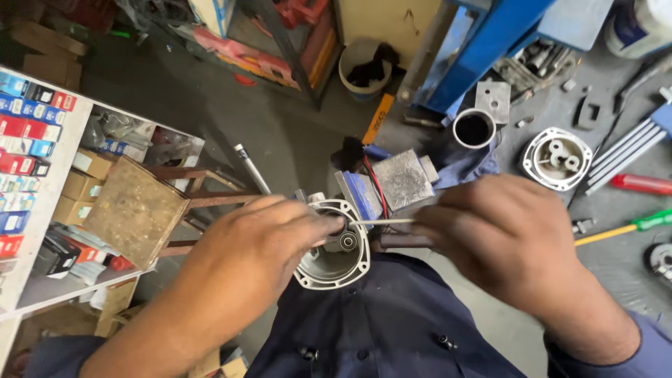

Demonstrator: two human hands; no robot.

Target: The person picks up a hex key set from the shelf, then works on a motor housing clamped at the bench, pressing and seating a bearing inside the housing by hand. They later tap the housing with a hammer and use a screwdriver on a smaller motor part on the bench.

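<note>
I count two hands of mine in view, the left hand [255,241] and the right hand [500,234]. Between them is one thin white rod [381,222]. There are two round metal housings: one housing at the centre of the frame [334,269], and a second housing at the upper right [556,158]. One open metal tube [474,129] stands near the top middle. Two screwdrivers lie at the right edge, one red-handled screwdriver [640,184] and one green-handled screwdriver [623,227]. One white bucket [364,66] sits at the top centre. One wooden stool [136,210] is at the left. The small boxes on the shelf [28,133] at the far left are too many to count surely.
</note>
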